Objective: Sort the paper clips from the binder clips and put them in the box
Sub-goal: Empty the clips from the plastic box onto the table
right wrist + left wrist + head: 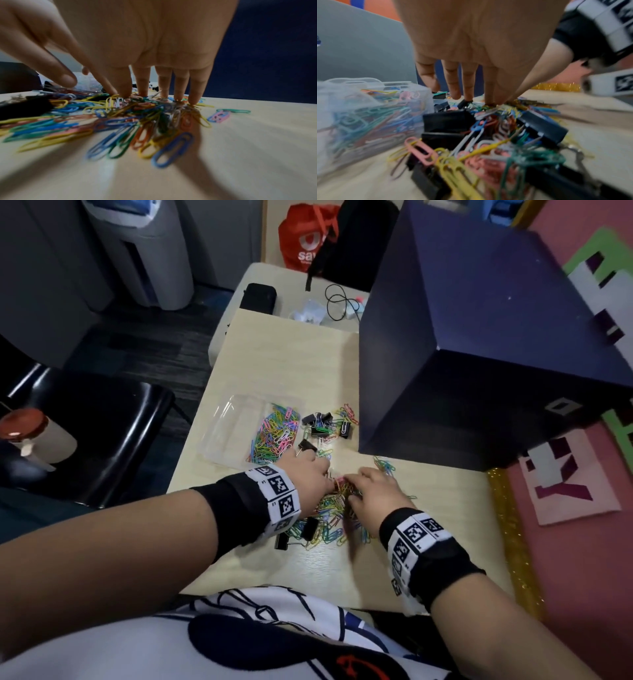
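Note:
A loose pile of coloured paper clips lies on the pale table, with black binder clips mixed into its near-left side. My left hand reaches in from the left. In the left wrist view its fingers point straight down, index and thumb tips together on the pile. My right hand comes from the right, straight fingertips pressing on the clips, thumb lifted. The clear plastic box holds many paper clips at far left. More binder clips lie beyond.
A big dark blue box stands on the table's far right, close behind the pile. A few paper clips lie at its foot. Left of the table are a black chair and a red-lidded cup. A gold glitter strip runs along the right edge.

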